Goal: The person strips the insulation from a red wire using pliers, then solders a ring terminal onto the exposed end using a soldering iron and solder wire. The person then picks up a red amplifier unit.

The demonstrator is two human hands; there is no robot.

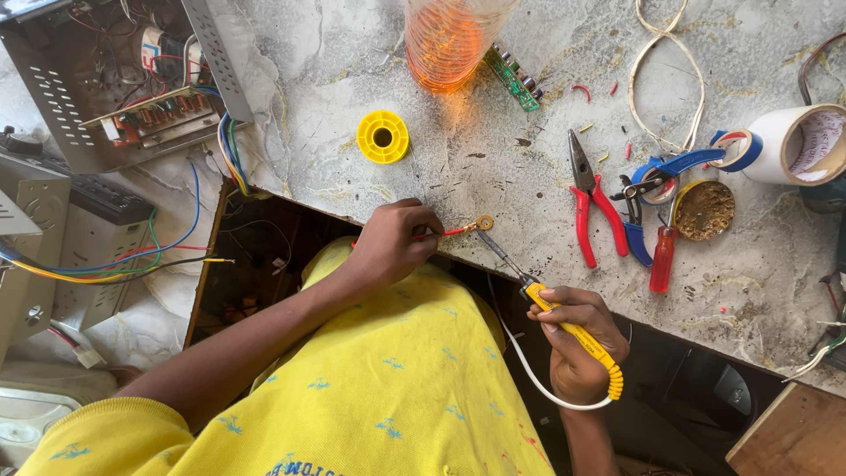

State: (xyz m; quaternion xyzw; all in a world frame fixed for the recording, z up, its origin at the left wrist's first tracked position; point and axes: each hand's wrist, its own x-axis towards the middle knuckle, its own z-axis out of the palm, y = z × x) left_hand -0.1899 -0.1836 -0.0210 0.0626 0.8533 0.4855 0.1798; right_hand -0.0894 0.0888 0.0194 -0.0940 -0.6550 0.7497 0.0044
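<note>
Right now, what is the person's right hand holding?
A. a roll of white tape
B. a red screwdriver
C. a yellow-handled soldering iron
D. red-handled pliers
C: the right hand grips the yellow-handled soldering iron, its tip aimed at the ring terminal on the red wire pinched by the left hand; the red-handled pliers lie untouched on the marble worktop.

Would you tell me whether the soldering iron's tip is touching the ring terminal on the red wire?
Cannot tell. In the head view the soldering iron tip ends right at the ring terminal; neither contact nor gap shows plainly.

Soldering iron (pixel 564 322) at red wire (pixel 441 233) (marble worktop (pixel 370 70))
</note>
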